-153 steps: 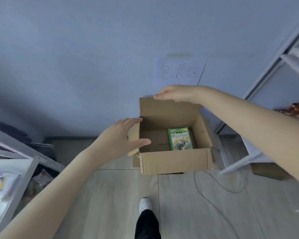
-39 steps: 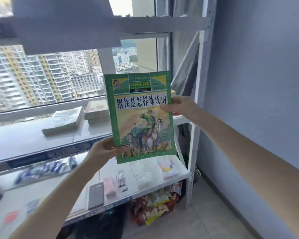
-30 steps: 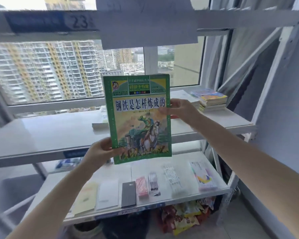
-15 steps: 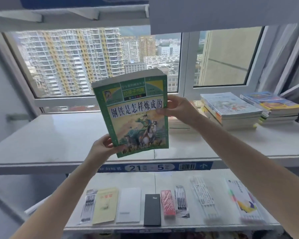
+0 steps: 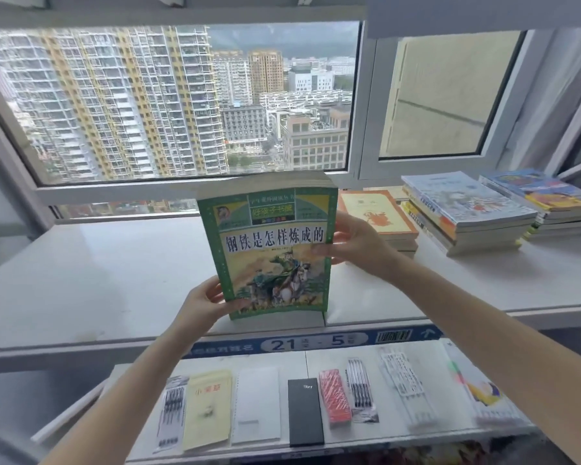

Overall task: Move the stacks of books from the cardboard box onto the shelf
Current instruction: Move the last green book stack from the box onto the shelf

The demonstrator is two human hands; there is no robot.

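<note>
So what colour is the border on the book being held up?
Green, on the book; clearest in the head view.

— What's behind the white rack?
— A wide window [image 5: 188, 102] in a white frame, daylight coming through, tall apartment blocks [image 5: 114, 95] outside.
— And right of that window?
— A second pane [image 5: 440, 95], facing a plain beige wall.

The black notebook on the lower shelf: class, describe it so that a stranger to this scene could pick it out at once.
Start at the big window, then drop past the shelf with the book stacks to the lower shelf of stationery. In that row, the black notebook lies flat between a white pad and a red packet. It is the only plain black item there.
</note>
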